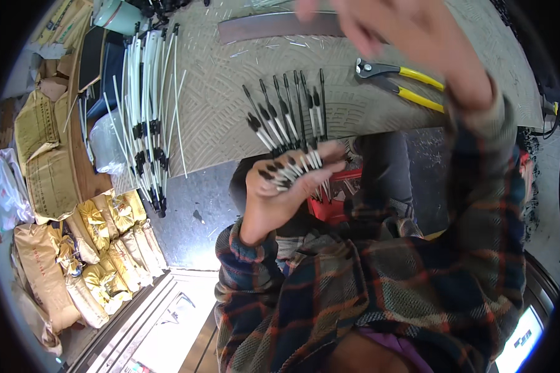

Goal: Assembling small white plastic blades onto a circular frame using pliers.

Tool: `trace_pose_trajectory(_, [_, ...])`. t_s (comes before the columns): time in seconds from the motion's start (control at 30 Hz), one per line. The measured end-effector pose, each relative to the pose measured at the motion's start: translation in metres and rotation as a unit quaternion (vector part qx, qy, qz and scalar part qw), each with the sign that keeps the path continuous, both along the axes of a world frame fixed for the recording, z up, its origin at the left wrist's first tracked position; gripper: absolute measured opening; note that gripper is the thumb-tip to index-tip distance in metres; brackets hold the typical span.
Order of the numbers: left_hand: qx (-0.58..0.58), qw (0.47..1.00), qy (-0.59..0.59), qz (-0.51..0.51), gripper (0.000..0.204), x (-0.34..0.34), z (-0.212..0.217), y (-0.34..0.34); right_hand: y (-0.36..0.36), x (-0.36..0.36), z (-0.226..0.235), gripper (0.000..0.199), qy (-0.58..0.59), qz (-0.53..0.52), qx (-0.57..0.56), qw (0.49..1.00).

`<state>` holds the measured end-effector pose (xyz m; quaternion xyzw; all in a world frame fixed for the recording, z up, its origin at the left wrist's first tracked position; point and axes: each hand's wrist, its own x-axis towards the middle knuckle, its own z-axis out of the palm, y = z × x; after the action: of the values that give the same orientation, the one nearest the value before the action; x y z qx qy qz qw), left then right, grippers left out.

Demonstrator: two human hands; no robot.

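My left hand (267,202) is closed round a fanned bundle of thin black-and-white rods (282,112). Their slim black ends point away from me over the table edge, and dark bushy-looking or sleeved parts sit above white stretches. Shorter white pieces with dark tips stick out by the thumb. Above the far side of the table, my right hand (398,31) is raised and smeared by motion, partly cut off by the upper edge. Beneath and beside it lie a flat metal bar (267,28) and end-cutting pliers with yellow handles (420,76).
More white rods with black sleeves (146,105) lie in a bundle at the table's left. Gold-wrapped packets (109,248) and brown paper packages (43,149) are stacked further left. Thin bits are scattered on the patterned mat (211,93). Something red (330,211) is below the table edge.
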<state>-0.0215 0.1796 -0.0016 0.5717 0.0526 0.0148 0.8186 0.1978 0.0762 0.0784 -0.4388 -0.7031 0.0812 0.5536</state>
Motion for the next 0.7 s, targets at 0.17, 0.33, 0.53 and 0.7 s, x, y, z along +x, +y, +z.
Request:
trace_pose_trajectory(0.17, [-0.062,0.996,-0.063,0.019,0.028,-0.001,0.001,0.004,-0.052,-0.091,-0.017,0.041,0.094,-0.176,-0.163,0.966])
trace_pose_trajectory(0.33, [0.006,0.999,-0.053,-0.005,0.029,-0.001,-0.002,0.007,-0.061,-0.092,-0.019,0.029,-0.211,-0.286,-0.035,0.934])
trace_pose_trajectory(0.53, [-0.011,0.993,-0.102,0.054,0.025,-0.003,0.005,-0.007,-0.054,-0.103,-0.023,0.032,-0.191,-0.352,-0.013,0.916])
trace_pose_trajectory(0.7, [0.034,0.986,-0.101,0.132,0.021,-0.005,-0.001,-0.004,-0.055,-0.106,-0.029,0.038,-0.168,-0.353,0.04,0.92])
